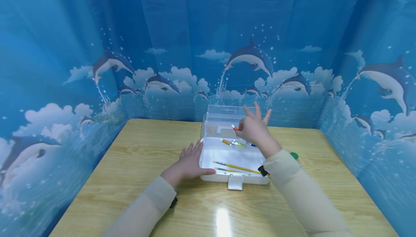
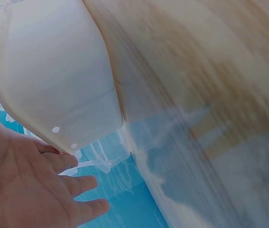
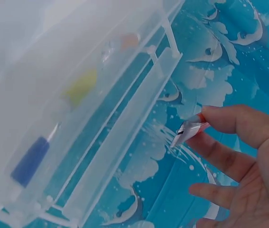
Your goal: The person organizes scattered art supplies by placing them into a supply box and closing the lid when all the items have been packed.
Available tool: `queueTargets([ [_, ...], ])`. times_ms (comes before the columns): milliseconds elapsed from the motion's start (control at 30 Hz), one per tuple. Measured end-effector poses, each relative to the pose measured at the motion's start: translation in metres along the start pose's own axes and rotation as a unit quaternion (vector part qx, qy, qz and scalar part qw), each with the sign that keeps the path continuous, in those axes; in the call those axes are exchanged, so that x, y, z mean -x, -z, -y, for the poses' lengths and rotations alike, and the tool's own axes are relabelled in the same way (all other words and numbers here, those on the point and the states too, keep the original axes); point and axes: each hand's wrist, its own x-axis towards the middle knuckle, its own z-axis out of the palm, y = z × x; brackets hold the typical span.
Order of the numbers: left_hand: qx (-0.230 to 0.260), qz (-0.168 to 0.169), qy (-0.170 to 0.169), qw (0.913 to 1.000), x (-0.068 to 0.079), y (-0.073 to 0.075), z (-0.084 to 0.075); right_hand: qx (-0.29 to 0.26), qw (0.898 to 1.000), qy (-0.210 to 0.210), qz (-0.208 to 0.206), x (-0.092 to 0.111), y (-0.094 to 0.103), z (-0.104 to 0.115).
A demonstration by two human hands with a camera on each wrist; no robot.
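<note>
A white plastic box (image 1: 210,154) with its clear lid (image 1: 224,110) raised stands on the table. My left hand (image 1: 188,163) rests against its left side, thumb on the front corner and fingers straight, spread along the outer wall (image 2: 58,71). Above the back of the box, my right hand (image 1: 255,129) pinches a small paint tube (image 3: 191,129) between thumb and index finger; its band is orange-red, one end white, the flat end silver. Inside the box lie an orange tube (image 1: 225,142), a yellow tube (image 3: 81,88) and a blue tube (image 3: 30,161). Two yellow-handled paintbrushes (image 1: 242,167) lie near the front.
A white latch (image 1: 235,183) hangs at the box's front. Partly behind the right sleeve, a green round object (image 1: 294,155) sits on the wooden table (image 1: 156,139). Blue dolphin-printed curtains (image 1: 182,42) stand around the back and sides.
</note>
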Motion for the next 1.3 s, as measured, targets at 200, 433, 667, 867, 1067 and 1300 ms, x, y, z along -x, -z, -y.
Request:
queueTargets([
  [200,0.003,-0.001,0.005,1.0,0.0,0.0,0.0,0.001,1.0,0.021,0.002,-0.004,-0.009,0.01],
  [433,0.005,0.003,0.003,1.0,-0.001,0.0,0.0,0.007,0.999,0.034,0.0,-0.01,-0.02,0.019],
  [667,0.001,0.002,-0.004,1.0,-0.002,-0.002,0.004,0.004,0.999,0.043,0.003,-0.015,-0.028,0.027],
  [867,0.008,0.003,-0.001,1.0,-0.002,-0.001,0.003,0.009,0.998,0.058,0.01,-0.021,-0.038,0.031],
  [1067,0.0,0.005,0.007,1.0,-0.004,-0.002,0.002,0.01,0.996,0.09,0.014,-0.026,-0.046,0.033],
  [1300,0.0,0.004,0.002,1.0,-0.004,-0.003,0.003,0.024,0.993,0.113,0.027,-0.032,-0.05,0.036],
])
